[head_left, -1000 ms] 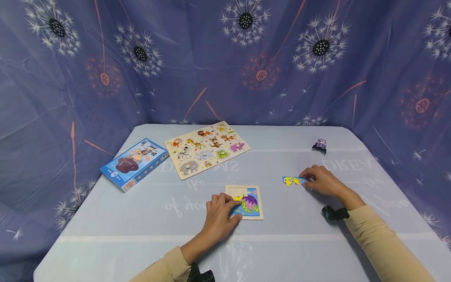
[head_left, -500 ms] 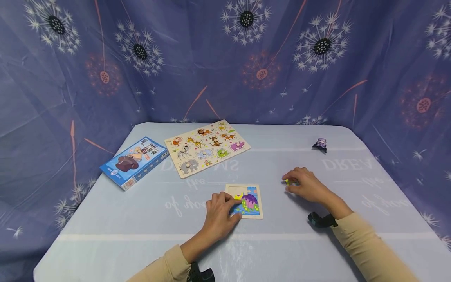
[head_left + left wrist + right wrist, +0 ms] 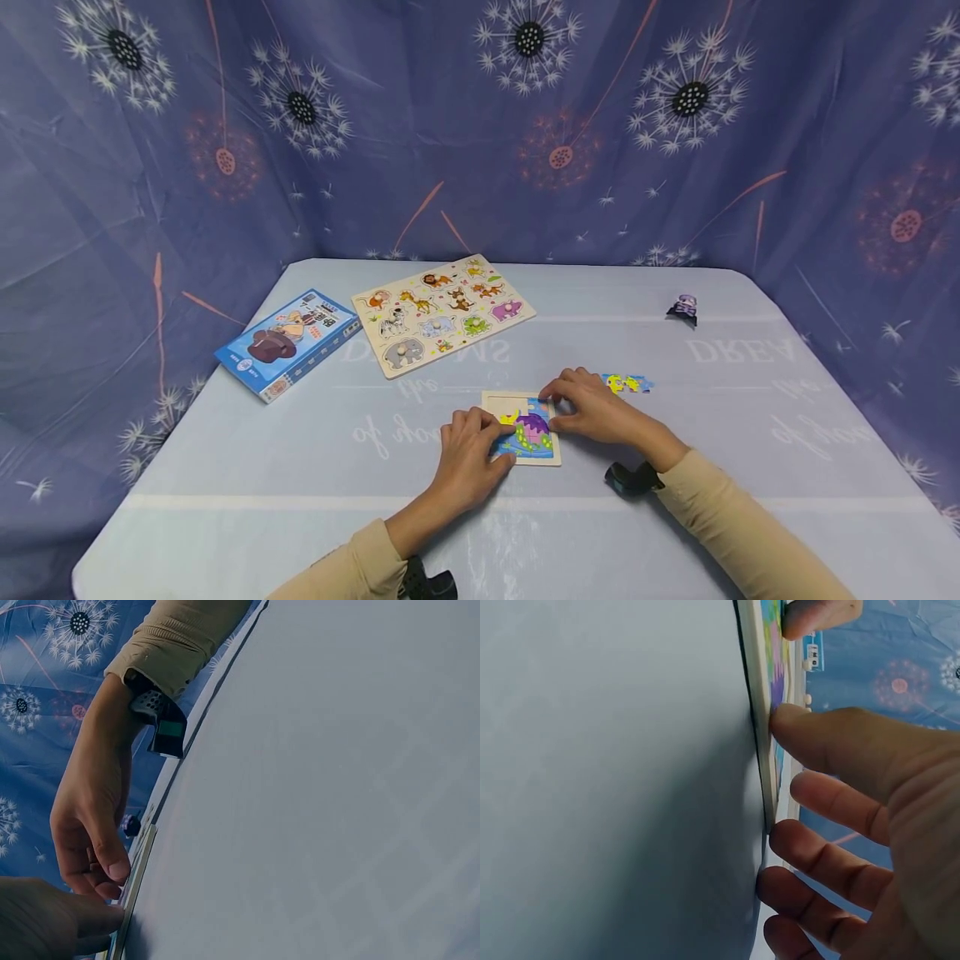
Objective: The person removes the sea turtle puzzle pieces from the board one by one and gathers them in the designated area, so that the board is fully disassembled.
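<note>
A square wooden jigsaw puzzle (image 3: 517, 464) lies near the table's middle, with bare board in its upper left and blue, purple, pink and yellow pieces elsewhere. My left hand (image 3: 468, 458) rests on its left side, index fingertip on the picture and thumb at the lower part. At the right rim is my right hand (image 3: 600, 407), thumb and index finger apart. In the right wrist view the right thumb (image 3: 817, 735) touches the frame edge, the other fingers reaching past the corner; nothing is visible between them. Loose blue-and-yellow jigsaw pieces (image 3: 628, 383) lie behind the right hand.
A wooden animal peg puzzle (image 3: 444, 315) lies at the back, with a blue box (image 3: 288, 343) to its left. A small purple and black object (image 3: 683, 309) sits at the back right. Dandelion-patterned cloth (image 3: 420, 125) hangs behind the table.
My right hand has moved left from the loose pieces to the right rim of the jigsaw puzzle. The loose pieces stay on the table. My left hand has kept its place.
</note>
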Available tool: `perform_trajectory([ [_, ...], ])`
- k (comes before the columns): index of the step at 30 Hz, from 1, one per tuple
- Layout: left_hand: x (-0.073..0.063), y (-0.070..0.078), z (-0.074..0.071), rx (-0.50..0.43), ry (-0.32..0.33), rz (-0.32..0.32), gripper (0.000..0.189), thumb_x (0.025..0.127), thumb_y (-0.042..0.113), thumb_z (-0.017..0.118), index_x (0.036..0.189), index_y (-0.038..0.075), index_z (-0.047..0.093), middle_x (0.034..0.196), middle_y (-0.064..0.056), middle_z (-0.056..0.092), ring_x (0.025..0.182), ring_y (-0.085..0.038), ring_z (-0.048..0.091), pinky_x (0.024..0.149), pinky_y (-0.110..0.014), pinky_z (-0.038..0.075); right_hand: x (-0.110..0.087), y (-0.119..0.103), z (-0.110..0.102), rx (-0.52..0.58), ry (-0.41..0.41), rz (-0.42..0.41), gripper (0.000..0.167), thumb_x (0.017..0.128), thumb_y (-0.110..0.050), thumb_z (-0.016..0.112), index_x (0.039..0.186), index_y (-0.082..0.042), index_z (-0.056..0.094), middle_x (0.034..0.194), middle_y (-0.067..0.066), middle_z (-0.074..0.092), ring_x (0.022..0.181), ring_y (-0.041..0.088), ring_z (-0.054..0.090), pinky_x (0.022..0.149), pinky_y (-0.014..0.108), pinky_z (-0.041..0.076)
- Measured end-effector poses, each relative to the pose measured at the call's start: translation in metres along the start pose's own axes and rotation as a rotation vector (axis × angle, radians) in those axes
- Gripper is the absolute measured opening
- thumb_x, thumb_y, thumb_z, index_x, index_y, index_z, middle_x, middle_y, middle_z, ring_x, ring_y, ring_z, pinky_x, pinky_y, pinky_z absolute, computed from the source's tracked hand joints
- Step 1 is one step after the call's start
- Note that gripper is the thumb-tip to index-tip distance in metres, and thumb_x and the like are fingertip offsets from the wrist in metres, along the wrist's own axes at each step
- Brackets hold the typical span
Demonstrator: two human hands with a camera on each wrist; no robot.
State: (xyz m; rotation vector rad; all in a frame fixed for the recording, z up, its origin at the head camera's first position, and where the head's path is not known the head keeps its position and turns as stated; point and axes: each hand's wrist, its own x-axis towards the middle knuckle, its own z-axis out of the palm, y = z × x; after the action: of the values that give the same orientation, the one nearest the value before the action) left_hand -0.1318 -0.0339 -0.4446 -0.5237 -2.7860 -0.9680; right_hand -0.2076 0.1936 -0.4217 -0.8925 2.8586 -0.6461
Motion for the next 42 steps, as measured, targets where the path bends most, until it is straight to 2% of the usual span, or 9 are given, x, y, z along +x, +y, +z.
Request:
perform_trajectory([
  [4, 0.001, 0.002, 0.001, 0.007, 0.010, 0.011, 0.033, 0.078, 0.022, 0.073, 0.109, 0.014, 0.071, 0.102, 0.000, 0.051, 0.100, -0.019, 0.039, 0.083, -0.041, 0.026, 0.002, -0.001, 0.002, -0.027, -0.011, 0.000, 0.036, 0.076, -0.029, 0.076, 0.110, -0.019, 0.066, 0.096, -0.004, 0.056, 0.088, 0.012, 0.042, 0.079, 0.032, 0.033],
  [11, 0.008, 0.013, 0.009, 0.046, 0.039, 0.100, 0.030, 0.077, 0.023, 0.072, 0.106, 0.015, 0.072, 0.100, -0.001, 0.053, 0.097, -0.020, 0.040, 0.082, -0.040, 0.027, 0.002, -0.001, 0.003, -0.045, 0.001, -0.019, 0.035, 0.077, -0.027, 0.075, 0.110, -0.019, 0.066, 0.095, -0.004, 0.055, 0.088, 0.012, 0.042, 0.079, 0.032, 0.032],
  [16, 0.008, 0.016, 0.013, 0.085, 0.051, 0.103, 0.029, 0.077, 0.025, 0.073, 0.105, 0.016, 0.072, 0.099, 0.000, 0.052, 0.096, -0.019, 0.040, 0.081, -0.039, 0.027, 0.005, -0.001, 0.003, -0.051, -0.010, -0.058, 0.037, 0.076, -0.028, 0.076, 0.111, -0.020, 0.065, 0.095, -0.005, 0.055, 0.089, 0.011, 0.044, 0.079, 0.031, 0.033],
  [20, 0.007, 0.016, 0.015, 0.097, 0.070, 0.113, 0.028, 0.077, 0.026, 0.073, 0.104, 0.017, 0.072, 0.099, 0.001, 0.052, 0.095, -0.017, 0.040, 0.079, -0.036, 0.026, 0.010, 0.001, -0.003, -0.065, -0.068, -0.112, 0.041, 0.075, -0.028, 0.076, 0.114, -0.023, 0.064, 0.097, -0.005, 0.056, 0.090, 0.011, 0.043, 0.079, 0.030, 0.032],
  [27, 0.009, 0.017, 0.016, 0.056, 0.045, 0.087, 0.028, 0.078, 0.023, 0.072, 0.105, 0.017, 0.072, 0.101, 0.000, 0.053, 0.098, -0.019, 0.041, 0.082, -0.041, 0.028, 0.027, 0.005, -0.021, -0.086, -0.248, -0.207, 0.041, 0.080, -0.028, 0.074, 0.119, -0.030, 0.063, 0.102, -0.001, 0.055, 0.090, 0.013, 0.041, 0.077, 0.029, 0.032],
  [31, 0.009, 0.017, 0.019, 0.059, 0.045, 0.084, 0.028, 0.078, 0.023, 0.073, 0.105, 0.016, 0.072, 0.100, 0.000, 0.054, 0.097, -0.018, 0.041, 0.081, -0.039, 0.028, 0.034, 0.006, -0.026, -0.095, -0.326, -0.231, 0.040, 0.081, -0.028, 0.073, 0.120, -0.031, 0.063, 0.104, 0.000, 0.054, 0.087, 0.013, 0.038, 0.076, 0.029, 0.031],
  [36, 0.009, 0.017, 0.018, 0.054, 0.037, 0.074, 0.028, 0.078, 0.024, 0.073, 0.105, 0.016, 0.072, 0.100, 0.000, 0.054, 0.097, -0.018, 0.041, 0.081, -0.039, 0.028, 0.040, 0.007, -0.028, -0.104, -0.370, -0.223, 0.042, 0.081, -0.030, 0.072, 0.121, -0.034, 0.062, 0.103, -0.003, 0.053, 0.087, 0.012, 0.039, 0.077, 0.028, 0.032],
  [42, 0.009, 0.015, 0.019, 0.055, 0.060, 0.090, 0.028, 0.078, 0.025, 0.072, 0.104, 0.017, 0.072, 0.099, 0.001, 0.053, 0.096, -0.018, 0.040, 0.080, -0.039, 0.027, 0.042, 0.005, -0.029, -0.125, -0.368, -0.236, 0.040, 0.080, -0.030, 0.073, 0.118, -0.033, 0.063, 0.101, -0.002, 0.054, 0.088, 0.013, 0.040, 0.079, 0.029, 0.033],
])
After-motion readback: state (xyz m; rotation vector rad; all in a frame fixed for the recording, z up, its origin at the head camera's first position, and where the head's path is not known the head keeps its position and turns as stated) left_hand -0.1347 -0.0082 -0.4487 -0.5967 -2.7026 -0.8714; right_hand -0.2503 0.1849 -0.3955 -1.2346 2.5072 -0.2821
